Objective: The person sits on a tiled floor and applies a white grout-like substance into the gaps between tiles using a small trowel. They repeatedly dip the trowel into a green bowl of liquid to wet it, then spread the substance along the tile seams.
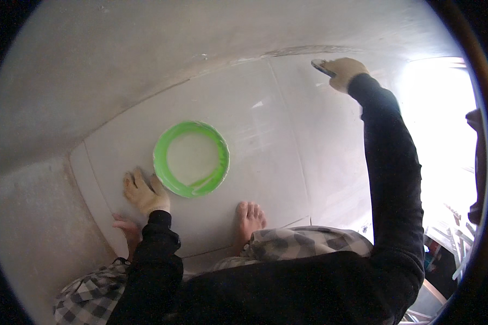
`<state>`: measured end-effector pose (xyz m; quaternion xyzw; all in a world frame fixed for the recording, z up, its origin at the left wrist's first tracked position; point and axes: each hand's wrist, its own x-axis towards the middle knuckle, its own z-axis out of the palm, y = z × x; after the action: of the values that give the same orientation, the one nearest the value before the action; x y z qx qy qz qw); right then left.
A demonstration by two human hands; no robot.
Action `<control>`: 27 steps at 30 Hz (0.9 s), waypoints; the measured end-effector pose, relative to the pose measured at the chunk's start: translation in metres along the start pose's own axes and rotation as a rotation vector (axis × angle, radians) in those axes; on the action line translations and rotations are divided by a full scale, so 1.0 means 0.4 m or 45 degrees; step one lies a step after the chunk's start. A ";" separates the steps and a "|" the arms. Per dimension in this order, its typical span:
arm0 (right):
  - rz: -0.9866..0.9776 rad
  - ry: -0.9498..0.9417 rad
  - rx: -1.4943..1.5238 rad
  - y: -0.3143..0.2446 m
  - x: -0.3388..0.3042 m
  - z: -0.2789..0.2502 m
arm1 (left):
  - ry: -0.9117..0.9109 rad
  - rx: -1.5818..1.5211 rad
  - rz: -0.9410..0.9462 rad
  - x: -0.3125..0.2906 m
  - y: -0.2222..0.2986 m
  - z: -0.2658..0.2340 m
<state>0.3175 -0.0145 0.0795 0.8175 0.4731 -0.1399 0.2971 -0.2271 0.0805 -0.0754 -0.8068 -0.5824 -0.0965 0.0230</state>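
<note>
My left hand [146, 193], in a pale beige work glove, rests palm down on the light tiled floor with its fingers spread. Just beside its fingertips stands a round bright green basin [219, 176] holding whitish liquid, with white smears along its rim. My right arm reaches far out to the right. At its end my right hand [346, 73], gloved the same way, is closed around a small dark-edged hand tool [322, 67], held close to the joint between floor and wall. The glove hides most of the tool, so its exact kind cannot be made out.
A grey plastered wall [130, 59] runs along the far side, with a rough streak where it meets the tiles. Another wall [35, 211] closes off the left. My bare feet [249, 218] stand near the basin. At right are a bright opening [436, 119] and cluttered items below.
</note>
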 end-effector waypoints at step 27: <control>-0.739 0.113 -0.106 -0.498 -0.528 0.123 | -0.773 -1.140 0.129 0.310 0.183 -0.051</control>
<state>0.0411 -0.1158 0.0781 0.6405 0.7050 -0.1637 0.2568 -0.1233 0.1699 -0.0272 -0.7565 -0.4253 -0.0965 -0.4874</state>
